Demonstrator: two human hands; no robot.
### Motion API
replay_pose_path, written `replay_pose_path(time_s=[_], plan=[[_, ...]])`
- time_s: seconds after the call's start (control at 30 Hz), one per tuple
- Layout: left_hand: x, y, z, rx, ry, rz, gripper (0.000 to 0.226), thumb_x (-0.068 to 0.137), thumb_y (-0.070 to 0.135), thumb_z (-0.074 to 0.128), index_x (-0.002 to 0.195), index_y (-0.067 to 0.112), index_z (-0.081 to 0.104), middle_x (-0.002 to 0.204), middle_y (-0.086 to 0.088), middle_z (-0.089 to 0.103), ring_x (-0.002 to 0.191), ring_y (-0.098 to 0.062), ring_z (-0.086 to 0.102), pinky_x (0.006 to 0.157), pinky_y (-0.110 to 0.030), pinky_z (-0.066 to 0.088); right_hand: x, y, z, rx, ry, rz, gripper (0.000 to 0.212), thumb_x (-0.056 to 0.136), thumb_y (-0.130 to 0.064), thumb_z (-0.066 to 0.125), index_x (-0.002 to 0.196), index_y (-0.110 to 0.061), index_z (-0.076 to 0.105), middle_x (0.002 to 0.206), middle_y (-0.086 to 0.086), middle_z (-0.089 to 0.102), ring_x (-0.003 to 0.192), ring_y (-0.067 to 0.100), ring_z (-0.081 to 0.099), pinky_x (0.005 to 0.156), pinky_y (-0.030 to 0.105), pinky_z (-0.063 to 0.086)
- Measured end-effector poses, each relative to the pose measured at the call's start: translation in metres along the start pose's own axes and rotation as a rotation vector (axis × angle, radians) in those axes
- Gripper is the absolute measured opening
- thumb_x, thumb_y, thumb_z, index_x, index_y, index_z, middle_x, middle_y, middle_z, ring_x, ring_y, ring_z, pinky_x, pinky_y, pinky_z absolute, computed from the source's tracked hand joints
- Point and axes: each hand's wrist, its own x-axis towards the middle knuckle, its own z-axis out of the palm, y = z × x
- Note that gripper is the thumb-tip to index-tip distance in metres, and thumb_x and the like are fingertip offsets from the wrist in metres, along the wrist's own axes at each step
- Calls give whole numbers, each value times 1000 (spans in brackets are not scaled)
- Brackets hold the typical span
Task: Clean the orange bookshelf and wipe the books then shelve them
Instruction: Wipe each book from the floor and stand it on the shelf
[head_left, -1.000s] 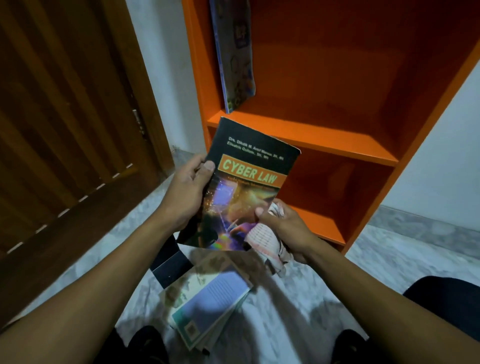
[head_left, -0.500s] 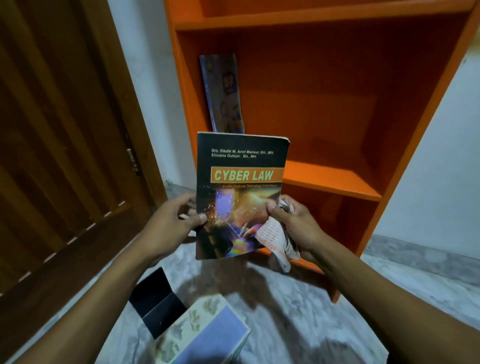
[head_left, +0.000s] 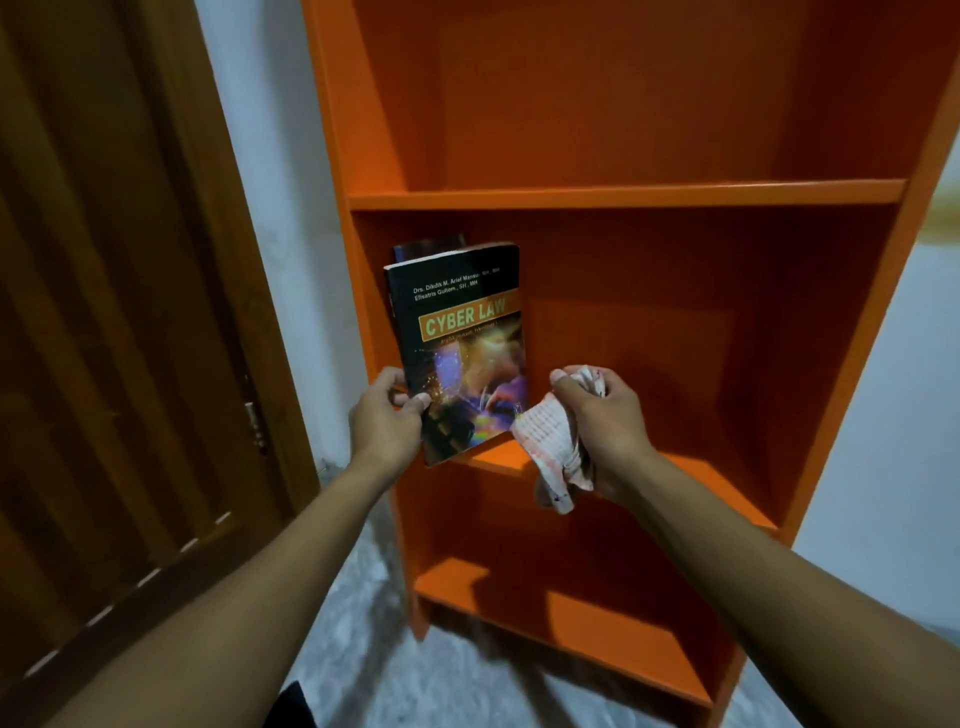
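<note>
The orange bookshelf (head_left: 623, 197) stands in front of me with several boards. My left hand (head_left: 384, 421) grips the lower left corner of the black "Cyber Law" book (head_left: 460, 343), which stands upright at the left end of the middle shelf, its bottom edge at the shelf's front lip. Behind it the top of a blue book (head_left: 426, 247) peeks out against the left wall. My right hand (head_left: 605, 415) holds a bunched white and red cloth (head_left: 553, 447) just right of the book, apart from its cover.
A brown wooden door (head_left: 114, 364) fills the left side, with a white wall strip (head_left: 270, 208) between it and the bookshelf. Grey marbled floor (head_left: 415, 675) lies below. White wall (head_left: 883, 441) is to the right of the bookshelf.
The book rose from in front of me and moved onto the middle shelf at the left. My right hand let go of the book and keeps only the cloth. The view tilted upward.
</note>
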Motion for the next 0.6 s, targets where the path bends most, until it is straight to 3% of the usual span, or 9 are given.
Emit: replay_pose_path(time_s=[0.13,0.23,0.3,0.43,0.6], plan=[[35,-9,39,32,79,-13,4,99,13,58,102,15,56,82,-4,64,75,-18,61,54,-26,46,8,-3,4,3,-34,-12,28,93,-18,68,114,-1,59,84,8,60,78,23,58,69,38,48],[56,-22,62,61,122,-32,7,98,6,57,96,10,53,69,-3,50,61,-14,42,52,-23,31,13,2,-1,-11,-49,14,24,94,-20,67,111,-5,61,85,9,60,75,23,59,65,36,48],[69,-28,73,67,158,-66,11,98,4,57,94,11,50,71,-2,46,62,-15,37,53,-22,26,17,8,-4,-14,-62,34,22,94,-21,67,110,-7,61,83,8,60,71,22,60,61,34,48],[91,-35,86,94,262,-97,10,95,4,55,92,12,49,98,-19,61,81,-33,54,62,-28,35,24,18,-6,-24,-80,51,18,93,-20,66,107,-9,63,78,4,62,66,17,62,59,32,49],[95,-35,94,129,360,-118,5,94,5,55,98,5,53,105,-15,60,93,-34,59,70,-37,45,25,27,-6,-13,-103,68,19,94,-18,66,108,-7,62,80,6,63,69,19,62,62,33,49]])
